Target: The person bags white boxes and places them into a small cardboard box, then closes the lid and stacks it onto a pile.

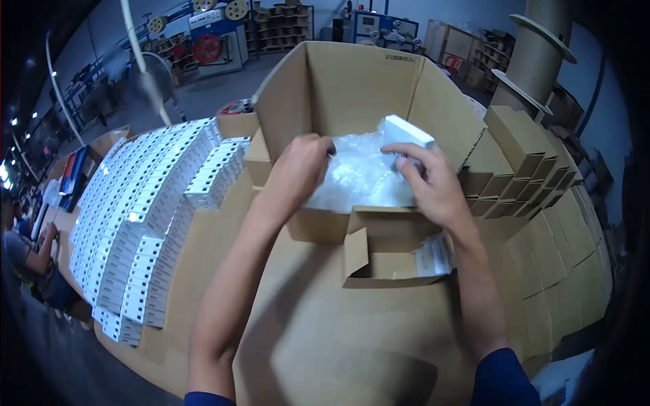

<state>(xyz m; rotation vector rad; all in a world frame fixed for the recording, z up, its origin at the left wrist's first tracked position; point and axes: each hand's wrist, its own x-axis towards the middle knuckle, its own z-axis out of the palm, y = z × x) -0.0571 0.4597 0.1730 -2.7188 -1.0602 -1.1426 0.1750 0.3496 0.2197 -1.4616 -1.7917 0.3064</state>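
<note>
Inside a large open cardboard box (359,84) lies a heap of clear plastic bags (362,169). My left hand (306,160) is at the box's left side with its fingers curled closed by the plastic; what they pinch, if anything, is hidden. A flat white box (407,130) stands tilted over the right part of the heap. My right hand (433,177) has its fingers and thumb closed at the lower edge of that white box. In front sits a small open carton (389,265), with a clear-wrapped packet (432,256) at its right end.
Rows of stacked white boxes (145,196) cover the table's left side. Folded brown cartons (518,145) are piled at the right, with more flat cardboard (562,250) nearer. A person (40,254) sits at far left. Machines (217,40) and large spools stand behind.
</note>
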